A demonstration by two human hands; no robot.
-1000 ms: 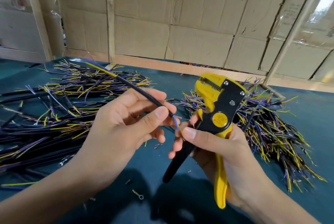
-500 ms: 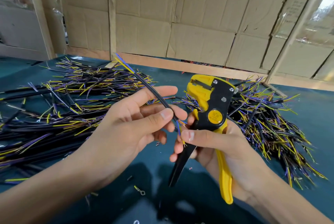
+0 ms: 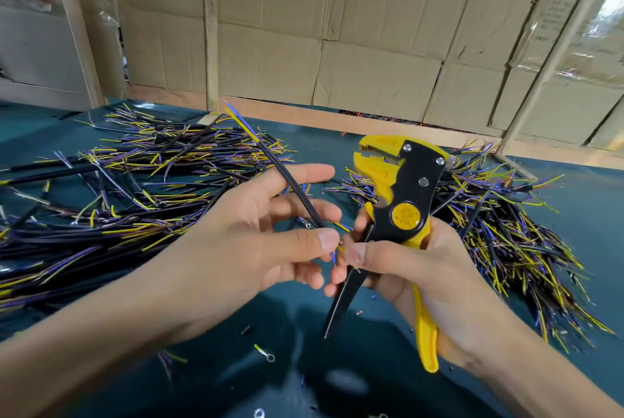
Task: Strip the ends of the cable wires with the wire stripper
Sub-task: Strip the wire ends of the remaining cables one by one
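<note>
My left hand point(image 3: 266, 242) pinches a black cable point(image 3: 287, 177) between thumb and fingers. The cable slants up and to the left, with yellow and blue wires showing at its far end point(image 3: 239, 120). At its near end a blue and a yellow wire stick out between my two thumbs. My right hand point(image 3: 418, 272) grips a yellow and black wire stripper point(image 3: 401, 211), jaws pointing up, handles down. Its thumb and fingertips also touch the wires at the cable's near end. The stripper's jaws hold nothing.
A pile of black cables with yellow and purple wire ends point(image 3: 111, 194) lies on the green table at left. A second pile point(image 3: 499, 221) lies at right behind the stripper. Small ring terminals point(image 3: 266, 355) and insulation bits are scattered near the front. Cardboard walls stand behind.
The cable has swung more upright in my left hand, and its far end has risen. My right thumb has closed in on the wires at the near end. The stripper stays upright.
</note>
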